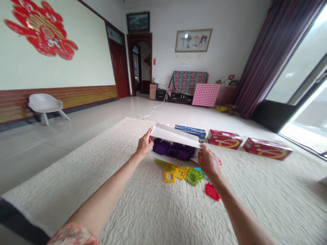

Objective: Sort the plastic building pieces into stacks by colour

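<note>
Between my two hands is an open cardboard box (176, 135) with a white inside, its opening tilted toward me. Dark purple toothed pieces (173, 149) lie inside it. My left hand (145, 143) grips the box's left end, and my right hand (208, 159) grips its right end. Below the box, on the mat, lie several interlocking toy pieces: yellow ones (170, 176), a green one (194, 177) and a few blue ones partly hidden by my right hand. A flat red piece (212, 191) rests beside my right forearm.
A blue box (201, 135) stands behind the held box. Two red boxes, one nearer (224, 139) and one farther right (267, 148), sit on the cream mat (143, 211). A white chair (46, 103) stands at the left wall; a white cable (154, 108) crosses the tiles.
</note>
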`<action>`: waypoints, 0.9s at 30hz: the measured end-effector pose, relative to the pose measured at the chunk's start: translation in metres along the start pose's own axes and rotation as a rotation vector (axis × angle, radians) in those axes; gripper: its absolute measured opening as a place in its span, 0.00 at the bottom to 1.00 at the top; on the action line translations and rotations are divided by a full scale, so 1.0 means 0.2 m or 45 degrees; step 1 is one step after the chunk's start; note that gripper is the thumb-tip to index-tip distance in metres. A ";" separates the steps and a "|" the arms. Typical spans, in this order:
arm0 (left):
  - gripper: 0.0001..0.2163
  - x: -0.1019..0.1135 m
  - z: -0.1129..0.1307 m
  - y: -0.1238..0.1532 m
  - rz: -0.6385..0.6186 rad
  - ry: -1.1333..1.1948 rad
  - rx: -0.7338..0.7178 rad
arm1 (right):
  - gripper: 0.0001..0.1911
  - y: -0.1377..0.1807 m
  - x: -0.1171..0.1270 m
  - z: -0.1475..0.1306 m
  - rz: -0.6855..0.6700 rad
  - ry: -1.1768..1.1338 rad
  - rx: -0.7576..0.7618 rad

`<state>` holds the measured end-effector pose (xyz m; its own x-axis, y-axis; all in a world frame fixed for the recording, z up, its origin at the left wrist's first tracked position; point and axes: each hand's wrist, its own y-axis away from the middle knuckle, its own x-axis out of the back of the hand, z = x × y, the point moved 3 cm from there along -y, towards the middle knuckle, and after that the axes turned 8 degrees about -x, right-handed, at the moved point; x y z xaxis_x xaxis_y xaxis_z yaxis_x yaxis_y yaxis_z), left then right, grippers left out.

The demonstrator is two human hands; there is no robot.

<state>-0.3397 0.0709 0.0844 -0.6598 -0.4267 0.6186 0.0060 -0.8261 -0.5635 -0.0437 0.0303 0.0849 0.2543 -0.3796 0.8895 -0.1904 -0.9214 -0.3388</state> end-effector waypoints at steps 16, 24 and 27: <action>0.26 -0.36 0.03 -0.21 0.219 -0.066 -0.129 | 0.22 -0.16 -0.15 0.23 0.238 -0.214 -0.062; 0.28 -0.42 0.05 -0.19 0.321 -0.079 -0.236 | 0.23 -0.18 -0.17 0.30 0.359 -0.307 -0.066; 0.28 -0.48 0.03 -0.20 0.306 -0.095 -0.221 | 0.23 -0.22 -0.22 0.31 0.308 -0.315 -0.096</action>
<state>-0.2725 0.1425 0.0511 -0.5980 -0.6332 0.4913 0.0225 -0.6261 -0.7794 0.0117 0.0825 0.0408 0.4132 -0.6035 0.6819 -0.3403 -0.7970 -0.4990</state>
